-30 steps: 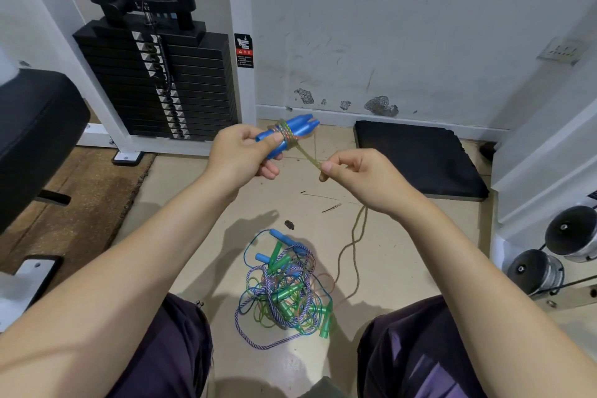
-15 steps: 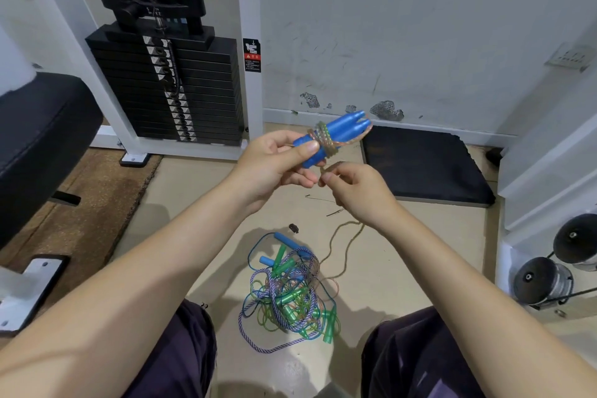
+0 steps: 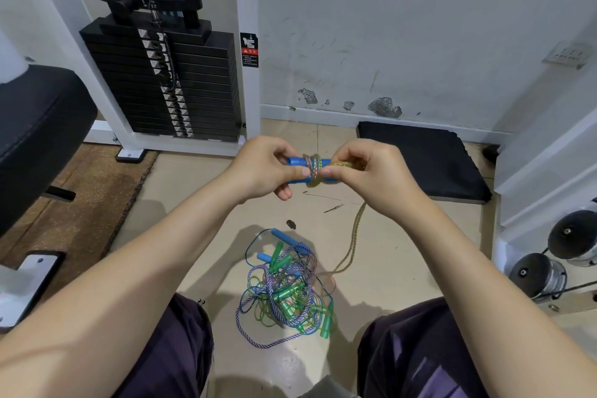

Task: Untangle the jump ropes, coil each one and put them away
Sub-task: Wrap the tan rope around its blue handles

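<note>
Gripping the pair of blue plastic jump-rope handles [image 3: 295,168], the left hand [image 3: 265,168] steadies them while the right hand [image 3: 365,174] pinches the olive braided cord [image 3: 355,229] wound round them. Slack trailing toward 6 o'clock could snag the tangled heap of green and purple ropes [image 3: 286,291] on the floor (no container is visible), loosening the wraps.

Both hands meet mid-frame: left hand [image 3: 263,168] and right hand [image 3: 371,176] on paired handles [image 3: 295,161]. Rope pile [image 3: 286,294] lies on floor [image 3: 200,203] below, between the knees. Weight stack [image 3: 168,84] behind-left, mat [image 3: 423,161] behind-right, dumbbells [image 3: 555,255] far right.
</note>
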Tool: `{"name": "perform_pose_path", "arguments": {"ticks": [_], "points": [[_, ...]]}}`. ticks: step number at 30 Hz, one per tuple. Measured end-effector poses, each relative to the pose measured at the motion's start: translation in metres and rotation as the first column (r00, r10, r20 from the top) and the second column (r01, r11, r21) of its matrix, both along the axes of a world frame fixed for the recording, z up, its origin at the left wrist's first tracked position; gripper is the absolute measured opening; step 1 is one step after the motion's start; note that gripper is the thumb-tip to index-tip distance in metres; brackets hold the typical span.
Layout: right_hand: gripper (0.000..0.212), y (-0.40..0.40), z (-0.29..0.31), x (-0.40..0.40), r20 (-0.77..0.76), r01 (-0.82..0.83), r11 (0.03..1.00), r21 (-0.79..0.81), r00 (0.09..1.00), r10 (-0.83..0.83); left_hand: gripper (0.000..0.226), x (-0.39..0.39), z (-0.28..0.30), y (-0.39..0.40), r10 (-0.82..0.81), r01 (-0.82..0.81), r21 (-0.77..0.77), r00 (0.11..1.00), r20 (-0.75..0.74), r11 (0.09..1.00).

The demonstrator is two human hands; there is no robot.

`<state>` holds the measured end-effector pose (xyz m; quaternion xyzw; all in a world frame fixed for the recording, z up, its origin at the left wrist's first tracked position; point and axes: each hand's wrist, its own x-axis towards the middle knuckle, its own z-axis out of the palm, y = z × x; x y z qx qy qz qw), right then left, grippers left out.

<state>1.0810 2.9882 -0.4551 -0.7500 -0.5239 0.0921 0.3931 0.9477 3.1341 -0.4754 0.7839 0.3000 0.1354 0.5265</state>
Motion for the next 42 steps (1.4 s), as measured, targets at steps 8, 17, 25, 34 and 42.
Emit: {"name": "perform_pose_path", "arguments": {"ticks": [8, 17, 25, 34, 42], "points": [[0.021, 0.000, -0.008, 0.009, -0.140, -0.054, 0.998, -0.041, 0.989, 0.048, 0.011, -0.003, 0.010, -0.016, -0.231, 0.232, -0.067, 0.973, 0.018, 0.970], [0.023, 0.000, -0.006, 0.002, -0.259, -0.094, 0.996, -0.002, 0.962, 0.090, 0.012, -0.013, 0.012, -0.007, -0.382, 0.382, -0.387, 0.921, 0.079, 0.839], [0.023, 0.002, -0.010, -0.010, -0.229, -0.149, 0.989, 0.011, 0.962, 0.148, 0.047, -0.013, 0.016, -0.024, -0.451, 0.433, -0.132, 0.875, -0.177, 0.892], [0.028, -0.001, -0.014, 0.005, -0.434, -0.160, 0.987, 0.004, 0.889, 0.146, 0.028, -0.010, 0.016, -0.026, -0.478, 0.465, -0.115, 0.862, -0.167, 0.878], [0.032, -0.004, -0.012, 0.006, -0.768, -0.255, 0.967, -0.016, 0.622, 0.152, 0.033, -0.008, 0.009, -0.016, -0.297, 0.302, -0.132, 0.953, 0.055, 0.944]]}}
